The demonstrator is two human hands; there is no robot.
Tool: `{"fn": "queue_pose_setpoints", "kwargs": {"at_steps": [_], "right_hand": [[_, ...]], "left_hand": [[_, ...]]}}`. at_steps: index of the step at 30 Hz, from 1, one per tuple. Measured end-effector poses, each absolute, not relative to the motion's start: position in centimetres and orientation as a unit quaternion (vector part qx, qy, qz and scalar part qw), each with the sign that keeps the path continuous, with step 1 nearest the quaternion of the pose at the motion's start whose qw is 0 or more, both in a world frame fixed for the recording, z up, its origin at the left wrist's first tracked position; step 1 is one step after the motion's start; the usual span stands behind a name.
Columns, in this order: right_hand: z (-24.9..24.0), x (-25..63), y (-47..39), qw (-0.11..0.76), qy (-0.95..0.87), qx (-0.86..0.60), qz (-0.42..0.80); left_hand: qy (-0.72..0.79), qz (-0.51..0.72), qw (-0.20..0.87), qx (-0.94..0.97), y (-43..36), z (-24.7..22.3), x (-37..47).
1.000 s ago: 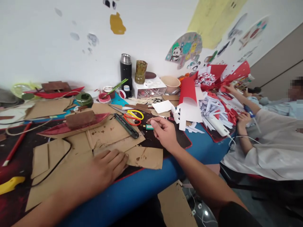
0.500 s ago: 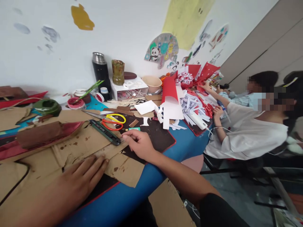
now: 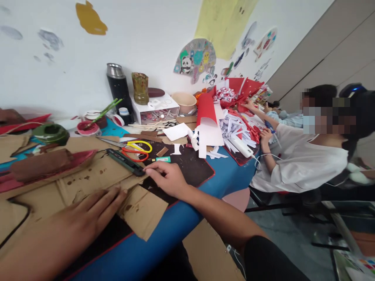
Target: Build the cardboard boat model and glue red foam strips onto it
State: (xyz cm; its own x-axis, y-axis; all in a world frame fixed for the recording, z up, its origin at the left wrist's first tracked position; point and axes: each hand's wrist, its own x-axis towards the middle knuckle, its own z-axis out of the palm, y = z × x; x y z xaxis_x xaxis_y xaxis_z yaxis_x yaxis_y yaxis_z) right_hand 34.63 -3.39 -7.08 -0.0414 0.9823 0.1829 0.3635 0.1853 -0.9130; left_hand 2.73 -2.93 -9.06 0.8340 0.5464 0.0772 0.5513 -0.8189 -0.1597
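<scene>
Seemingly flat, the left hand [image 3: 88,214]

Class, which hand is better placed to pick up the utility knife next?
Probably the right hand: it is right by one end of the utility knife, while the left hand lies over the cardboard, farther off.
</scene>
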Motion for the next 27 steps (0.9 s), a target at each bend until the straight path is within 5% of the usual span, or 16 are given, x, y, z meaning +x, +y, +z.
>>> {"fn": "queue_pose_setpoints", "kwargs": {"at_steps": [7,18,27], "right_hand": [[-6.6,35.4,-3.1,0.518,-0.562,-0.521,0.381],[-7.1,35.7,-4.1,0.486,-0.568,-0.536,0.393],[-7.0,35.9,-3.9,0.495,-0.576,-0.532,0.373]], "left_hand": [[-0.298,-0.024,0.060,-0.952,-1.6,-2.8,3.3],[-0.392,0.124,0.034,-0.911,-2.7,-2.7,4.4],[-0.428,0.009,0.004,-0.904,-0.5,-1.4,2.0]]}}
